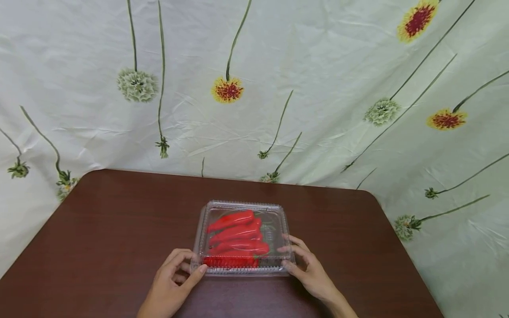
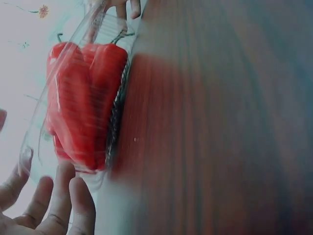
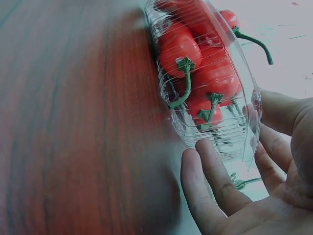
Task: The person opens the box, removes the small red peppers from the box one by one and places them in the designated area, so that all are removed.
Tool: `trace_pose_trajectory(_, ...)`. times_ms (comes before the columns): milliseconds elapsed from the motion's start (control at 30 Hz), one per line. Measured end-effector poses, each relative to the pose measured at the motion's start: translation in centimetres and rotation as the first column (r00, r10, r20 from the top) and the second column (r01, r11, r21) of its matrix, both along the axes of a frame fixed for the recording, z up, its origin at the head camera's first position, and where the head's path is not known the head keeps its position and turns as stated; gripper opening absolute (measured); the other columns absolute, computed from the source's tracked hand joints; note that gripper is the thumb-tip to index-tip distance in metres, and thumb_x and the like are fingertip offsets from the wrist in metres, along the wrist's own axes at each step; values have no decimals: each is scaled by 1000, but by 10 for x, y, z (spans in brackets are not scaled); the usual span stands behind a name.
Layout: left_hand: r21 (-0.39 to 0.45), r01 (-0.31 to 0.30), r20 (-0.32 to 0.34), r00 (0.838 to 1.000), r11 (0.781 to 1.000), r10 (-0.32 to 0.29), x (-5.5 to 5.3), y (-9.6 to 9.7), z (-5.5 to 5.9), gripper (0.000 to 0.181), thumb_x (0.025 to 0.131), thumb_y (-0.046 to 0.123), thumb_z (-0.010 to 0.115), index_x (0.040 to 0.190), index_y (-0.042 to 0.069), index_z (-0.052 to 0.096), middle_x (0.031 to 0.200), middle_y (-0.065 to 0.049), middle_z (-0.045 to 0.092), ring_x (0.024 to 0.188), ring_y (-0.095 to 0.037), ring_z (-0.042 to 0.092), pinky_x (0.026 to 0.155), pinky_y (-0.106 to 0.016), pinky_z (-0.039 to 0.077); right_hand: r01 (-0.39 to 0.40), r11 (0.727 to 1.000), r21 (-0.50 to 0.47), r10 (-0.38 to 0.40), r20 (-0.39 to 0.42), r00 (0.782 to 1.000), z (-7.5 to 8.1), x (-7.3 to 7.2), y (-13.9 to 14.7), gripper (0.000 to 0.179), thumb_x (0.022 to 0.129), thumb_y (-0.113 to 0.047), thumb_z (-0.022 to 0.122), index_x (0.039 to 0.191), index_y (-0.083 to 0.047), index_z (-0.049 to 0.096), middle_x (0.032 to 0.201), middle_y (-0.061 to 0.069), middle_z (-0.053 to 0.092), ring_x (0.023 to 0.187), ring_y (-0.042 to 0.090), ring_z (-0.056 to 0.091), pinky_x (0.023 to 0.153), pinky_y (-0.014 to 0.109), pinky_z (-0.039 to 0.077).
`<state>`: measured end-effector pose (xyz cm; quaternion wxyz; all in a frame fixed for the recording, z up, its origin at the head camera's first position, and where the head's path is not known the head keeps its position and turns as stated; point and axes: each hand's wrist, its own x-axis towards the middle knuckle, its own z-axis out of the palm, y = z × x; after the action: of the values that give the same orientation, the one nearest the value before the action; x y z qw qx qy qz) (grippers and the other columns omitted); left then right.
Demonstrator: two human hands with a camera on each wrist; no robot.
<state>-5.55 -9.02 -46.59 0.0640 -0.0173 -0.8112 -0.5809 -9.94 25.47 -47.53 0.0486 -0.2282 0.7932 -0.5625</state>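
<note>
A clear plastic clamshell box (image 1: pixel 246 204) with its lid down stands on the dark table, between the two hands. Several long red peppers (image 1: pixel 234 232) lie side by side inside; their green stems (image 3: pixel 186 81) point toward the right hand. My left hand (image 1: pixel 171 278) grips the box's near left corner, thumb on the front edge and fingers along the side. On the opposite side my right hand (image 1: pixel 312 274) holds the box, its thumb at the near right corner and fingers spread over the side wall. In the right wrist view two fingertips (image 3: pixel 190 166) sit low beside the ribbed base.
The reddish-brown table (image 1: pixel 131 221) has rounded far corners. Behind it and on the right hangs a pale cloth (image 1: pixel 302 66) printed with flowers and long stems.
</note>
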Motion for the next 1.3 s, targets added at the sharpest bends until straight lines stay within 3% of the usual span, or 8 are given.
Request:
trace_pose_trajectory(133,-22,69,-54,996,997,-70,-4,-6,-3,24,94,17,72,116,16,65,131,2,46,88,-6,52,65,-23,52,16,1000,15,-16,32,999,0,0,1,27,98,-6,62,124,-9,65,156,13,37,139,5,36,94,27,50)
trace_pose_trajectory(333,1,191,-115,975,982,-190,-11,-14,-7,33,95,11,68,127,17,61,148,3,35,90,-6,58,68,-25,55,8,1000,25,-8,12,1000,0,-1,2,26,99,-5,61,125,-8,64,156,14,37,140,6,35,101,25,45)
trace_pose_trajectory(533,90,324,-153,939,942,-308,-21,-21,-9,44,93,3,68,134,12,57,151,6,34,82,-9,62,66,-27,56,-3,1000,-4,3,16,1000,-1,-2,2,26,98,-5,62,124,-6,64,156,15,36,138,8,38,102,22,44)
trace_pose_trajectory(733,126,438,-126,897,890,-424,-34,-25,-9,47,94,1,65,139,9,53,159,1,24,67,-13,61,60,-27,55,-18,1000,-18,17,-42,999,-3,-2,2,26,97,-2,62,123,-1,64,153,21,38,118,17,59,96,25,51)
trace_pose_trajectory(900,128,474,-88,880,871,-466,-47,-25,-7,33,104,8,52,137,5,54,163,-13,17,69,-15,61,66,-25,52,-42,998,-54,39,-40,998,-4,-2,2,27,97,0,61,124,4,62,153,25,35,107,27,64,92,25,54)
trace_pose_trajectory(1000,153,477,-62,878,865,-474,-51,-25,-8,33,105,9,50,137,5,54,164,-14,13,85,-2,57,71,-21,49,-47,998,-48,44,-56,997,-2,-2,1,27,97,0,60,124,4,62,152,25,35,106,28,64,92,26,54)
trace_pose_trajectory(1133,196,489,-53,871,850,-488,-52,-22,-10,38,104,5,50,141,4,50,166,-12,7,90,7,53,71,-19,51,-18,1000,-5,17,-62,998,1,-2,1,27,98,-3,61,125,-2,64,153,18,38,116,21,60,96,26,51)
trace_pose_trajectory(1300,234,496,-80,867,836,-492,-51,-21,-15,40,103,2,49,143,2,47,165,-11,7,68,-10,60,62,-24,55,27,998,54,-24,-46,999,4,-1,0,28,97,-8,64,125,-8,65,153,11,41,132,16,46,99,27,49)
